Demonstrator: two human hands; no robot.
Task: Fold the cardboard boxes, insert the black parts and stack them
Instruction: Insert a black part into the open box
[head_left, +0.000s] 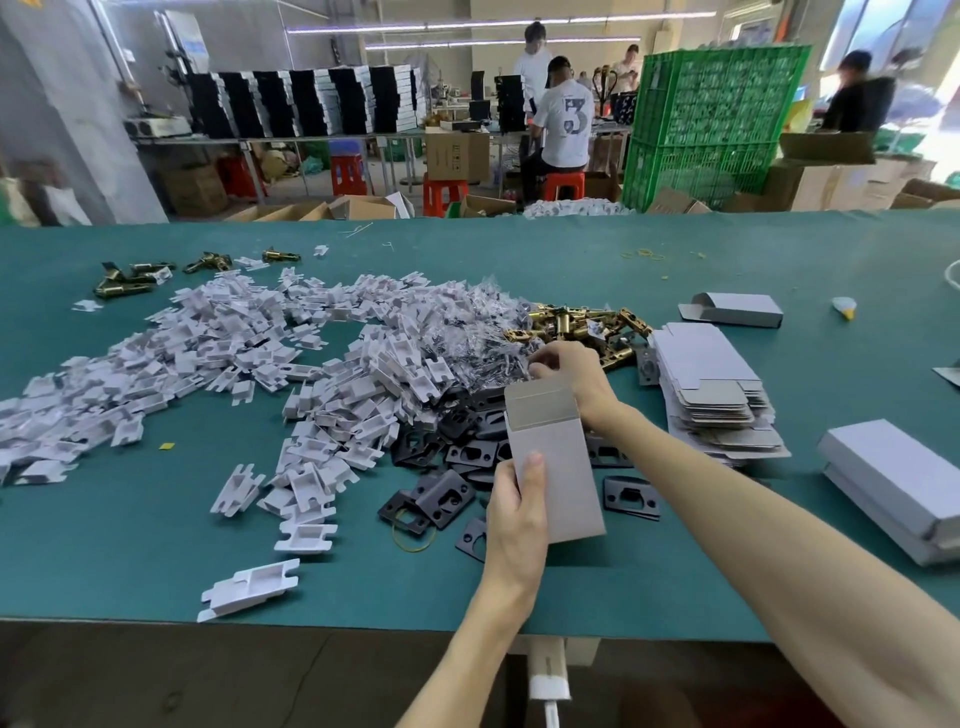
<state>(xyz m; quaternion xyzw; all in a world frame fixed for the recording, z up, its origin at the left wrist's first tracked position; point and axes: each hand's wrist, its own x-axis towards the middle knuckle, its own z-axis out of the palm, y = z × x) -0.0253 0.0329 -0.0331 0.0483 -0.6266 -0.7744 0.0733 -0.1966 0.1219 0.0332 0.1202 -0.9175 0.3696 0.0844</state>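
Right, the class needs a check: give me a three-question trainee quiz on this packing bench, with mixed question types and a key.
1. True or false: the left hand holds the cardboard box, whose top flap is open.
2. The stack of flat boxes lies: A left of the held box, B right of it, C beneath it.
3. Fill in: the black plates lie on a ___ table.
Key: 1 true; 2 B; 3 green.

Stacked boxes (883, 478) cut by right edge
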